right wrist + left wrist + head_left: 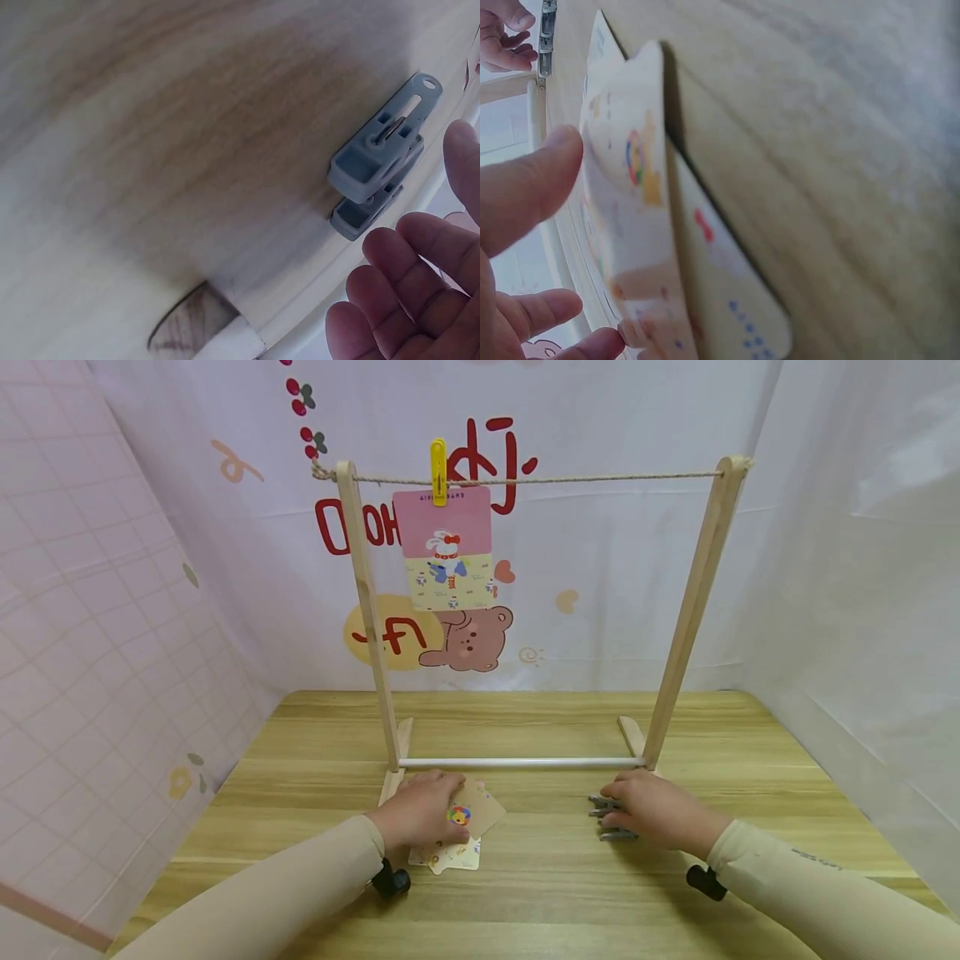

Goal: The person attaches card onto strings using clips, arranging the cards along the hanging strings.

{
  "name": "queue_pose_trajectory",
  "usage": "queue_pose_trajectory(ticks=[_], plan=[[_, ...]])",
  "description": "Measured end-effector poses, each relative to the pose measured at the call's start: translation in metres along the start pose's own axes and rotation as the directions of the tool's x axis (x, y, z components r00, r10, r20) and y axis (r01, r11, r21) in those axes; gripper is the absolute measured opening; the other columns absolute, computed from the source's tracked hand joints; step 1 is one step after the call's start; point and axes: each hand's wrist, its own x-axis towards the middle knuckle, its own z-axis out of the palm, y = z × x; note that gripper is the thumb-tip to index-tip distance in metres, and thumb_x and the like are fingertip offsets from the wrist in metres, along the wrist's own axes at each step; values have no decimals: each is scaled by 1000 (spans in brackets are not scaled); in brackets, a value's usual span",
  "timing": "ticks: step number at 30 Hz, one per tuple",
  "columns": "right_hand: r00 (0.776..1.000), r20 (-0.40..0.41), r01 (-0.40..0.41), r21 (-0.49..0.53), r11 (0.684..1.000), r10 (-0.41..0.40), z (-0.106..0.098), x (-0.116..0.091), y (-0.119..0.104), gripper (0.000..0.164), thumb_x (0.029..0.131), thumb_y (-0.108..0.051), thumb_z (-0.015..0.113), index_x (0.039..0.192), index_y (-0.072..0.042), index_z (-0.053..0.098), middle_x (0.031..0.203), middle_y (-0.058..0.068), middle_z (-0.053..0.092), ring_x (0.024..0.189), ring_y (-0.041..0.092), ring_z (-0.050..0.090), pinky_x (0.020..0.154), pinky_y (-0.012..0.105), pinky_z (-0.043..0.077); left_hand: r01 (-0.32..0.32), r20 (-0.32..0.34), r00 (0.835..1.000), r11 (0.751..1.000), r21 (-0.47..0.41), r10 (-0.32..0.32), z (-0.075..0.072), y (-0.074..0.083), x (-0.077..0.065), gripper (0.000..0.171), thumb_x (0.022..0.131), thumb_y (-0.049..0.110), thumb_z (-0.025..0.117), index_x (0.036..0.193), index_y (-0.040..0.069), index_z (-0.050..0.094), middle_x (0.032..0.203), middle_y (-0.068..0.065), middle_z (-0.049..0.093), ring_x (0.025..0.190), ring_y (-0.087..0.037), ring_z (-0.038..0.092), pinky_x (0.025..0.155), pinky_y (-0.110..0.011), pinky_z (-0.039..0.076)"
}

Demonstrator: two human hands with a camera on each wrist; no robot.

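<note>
In the head view my left hand [422, 808] is over a loose pile of printed cards [486, 810] on the table. The left wrist view has the thumb apart from the upper card [641, 225], while a fingertip appears to touch its edge. My right hand [662, 811] hovers beside grey clothespins [618, 836], fingers loosely bent and holding nothing. Seen from the right wrist, a grey clothespin [379, 146] lies just off the fingertips, with another partly behind it. A yellow clothespin [438, 468] holds a pink-and-cream rabbit card [448, 539] on the rope.
A wooden frame stands on the table [555, 902], its left post [365, 585] and right post [693, 610] joined by a rope [585, 478] above and a white rod [517, 763] below. Printed cloth [600, 552] hangs behind and at both sides.
</note>
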Motion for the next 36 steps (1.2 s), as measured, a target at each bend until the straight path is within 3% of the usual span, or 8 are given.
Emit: queue_pose_trajectory(ticks=[10, 17, 20, 28, 36], plan=[[1000, 16, -19, 44, 999, 18, 5, 1, 0, 26, 94, -33, 79, 109, -11, 77, 93, -6, 67, 82, 4, 59, 70, 28, 52, 6, -5, 1000, 1000, -3, -6, 0, 0, 3, 89, 79, 42, 93, 151, 8, 53, 143, -16, 59, 128, -34, 56, 113, -60, 39], [1000, 9, -23, 44, 999, 23, 6, 2, 1, 22, 93, -33, 81, 103, -14, 76, 89, -10, 65, 79, 3, 58, 69, 28, 51, 20, -13, 1000, 999, -38, -20, 1, -1, 9, 88, 80, 46, 91, 149, 7, 52, 137, -14, 60, 129, -33, 55, 114, -58, 38], [999, 14, -31, 37, 999, 30, 7, 3, 2, 20, 93, -33, 81, 102, -16, 76, 89, -10, 64, 79, 3, 58, 69, 28, 51, 24, -20, 1000, 999, -36, -24, 1, 1, 10, 88, 80, 48, 91, 148, 6, 53, 129, -12, 62, 125, -31, 55, 112, -57, 38], [1000, 8, -27, 12, 1000, 27, 7, 4, 1, 20, 92, -34, 81, 101, -17, 76, 87, -10, 63, 78, 2, 57, 68, 28, 51, 17, -39, 999, 1000, -8, -17, 2, 4, 11, 86, 77, 43, 94, 142, 4, 55, 129, -13, 62, 128, -35, 55, 111, -61, 39], [1000, -3, -14, 17, 1000, 14, 9, 6, 1, 19, 92, -34, 82, 99, -18, 76, 85, -11, 62, 76, 0, 54, 66, 26, 49, 49, -2, 999, 999, -20, -49, 0, 3, 18, 91, 76, 47, 93, 146, 3, 54, 127, -13, 61, 118, -29, 57, 105, -53, 46]])
